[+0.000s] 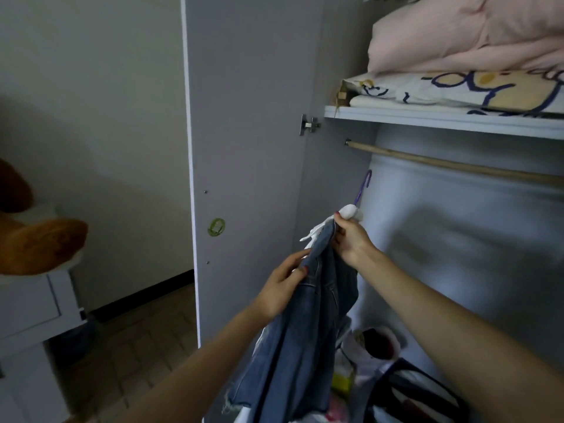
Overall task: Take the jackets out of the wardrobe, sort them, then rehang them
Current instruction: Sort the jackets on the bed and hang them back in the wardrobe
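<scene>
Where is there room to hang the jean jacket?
The wooden rail is bare all along its visible length under the shelf. The purple hanger hook is below it. The shelf top is crowded with the pink quilt, and the wardrobe floor with bags.

Both bare forearms reach forward and upward. Left hand (282, 288): fingers curled, gripping the denim jacket (293, 346). Right hand (351, 239): higher, pinching its top.

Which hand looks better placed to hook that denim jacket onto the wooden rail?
Probably the right hand: it grips the top just under the purple hanger hook, nearest the wooden rail. The left hand holds the denim jacket lower.
</scene>
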